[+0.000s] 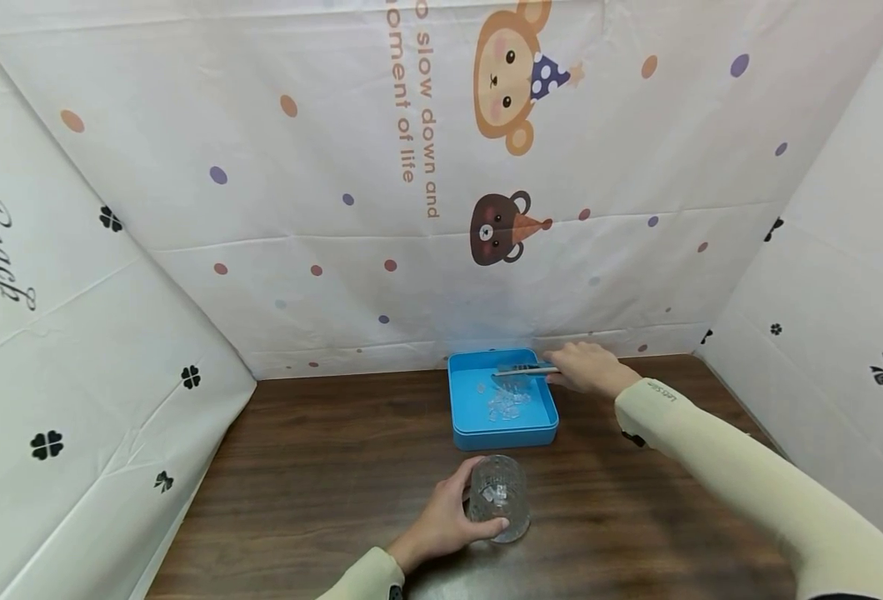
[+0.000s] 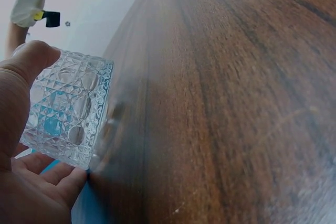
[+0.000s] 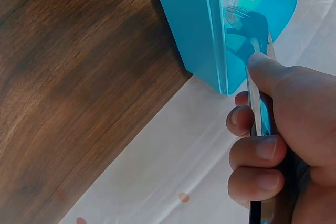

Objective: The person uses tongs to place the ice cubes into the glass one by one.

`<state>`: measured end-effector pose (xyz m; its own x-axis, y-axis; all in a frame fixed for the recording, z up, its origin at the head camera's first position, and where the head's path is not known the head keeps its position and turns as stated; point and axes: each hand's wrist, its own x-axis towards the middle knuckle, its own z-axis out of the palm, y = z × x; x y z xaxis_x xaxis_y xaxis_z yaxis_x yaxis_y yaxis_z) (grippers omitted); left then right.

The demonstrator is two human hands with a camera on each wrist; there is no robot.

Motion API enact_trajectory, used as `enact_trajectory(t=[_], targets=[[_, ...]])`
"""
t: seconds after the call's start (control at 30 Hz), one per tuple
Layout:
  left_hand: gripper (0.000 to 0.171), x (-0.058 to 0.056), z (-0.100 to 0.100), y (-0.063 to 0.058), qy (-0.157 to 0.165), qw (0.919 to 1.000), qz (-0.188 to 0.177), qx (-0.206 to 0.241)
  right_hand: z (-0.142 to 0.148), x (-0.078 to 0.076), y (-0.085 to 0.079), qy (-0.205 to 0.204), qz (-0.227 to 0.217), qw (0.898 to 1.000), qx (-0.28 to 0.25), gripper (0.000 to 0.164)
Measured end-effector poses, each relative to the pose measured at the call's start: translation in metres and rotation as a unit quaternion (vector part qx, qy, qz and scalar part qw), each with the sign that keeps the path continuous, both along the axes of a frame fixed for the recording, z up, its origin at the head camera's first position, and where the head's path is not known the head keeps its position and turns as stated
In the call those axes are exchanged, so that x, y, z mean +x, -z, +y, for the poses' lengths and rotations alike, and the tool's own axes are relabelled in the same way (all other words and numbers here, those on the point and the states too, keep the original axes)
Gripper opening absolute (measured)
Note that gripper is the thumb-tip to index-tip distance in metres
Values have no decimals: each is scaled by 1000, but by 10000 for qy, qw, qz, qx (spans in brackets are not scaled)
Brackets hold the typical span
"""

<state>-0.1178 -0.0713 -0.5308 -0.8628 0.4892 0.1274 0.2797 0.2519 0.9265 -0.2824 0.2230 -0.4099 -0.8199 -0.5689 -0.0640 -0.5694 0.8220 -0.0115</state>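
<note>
My left hand point(image 1: 441, 518) grips a clear patterned glass point(image 1: 512, 479) standing on the table in front of the blue box. A few clear ice-like pieces show inside it in the head view. In the left wrist view the thumb lies along one side of the glass point(image 2: 79, 103), the fingers along the other. My right hand point(image 1: 587, 368) holds metal tongs point(image 3: 253, 95) with fingers curled round the handle. The tongs' fork-like end reaches over the right rim into the blue box point(image 1: 509, 437). Clear ice-like pieces point(image 1: 505, 407) lie on the box floor; whether the tongs pinch one, I cannot tell.
The dark wooden table point(image 1: 336, 467) carries the box close to its back edge. Behind it hangs a white printed cloth point(image 1: 381, 292), and similar cloths stand at left and right. The box walls rise around the clear pieces.
</note>
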Motion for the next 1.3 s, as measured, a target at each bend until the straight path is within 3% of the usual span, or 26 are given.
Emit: enact_trajectory(t=[1.3], targets=[[77,3,0,-1,23,9999,-51,92,2,1,2,121,-169,9998,-55,41]])
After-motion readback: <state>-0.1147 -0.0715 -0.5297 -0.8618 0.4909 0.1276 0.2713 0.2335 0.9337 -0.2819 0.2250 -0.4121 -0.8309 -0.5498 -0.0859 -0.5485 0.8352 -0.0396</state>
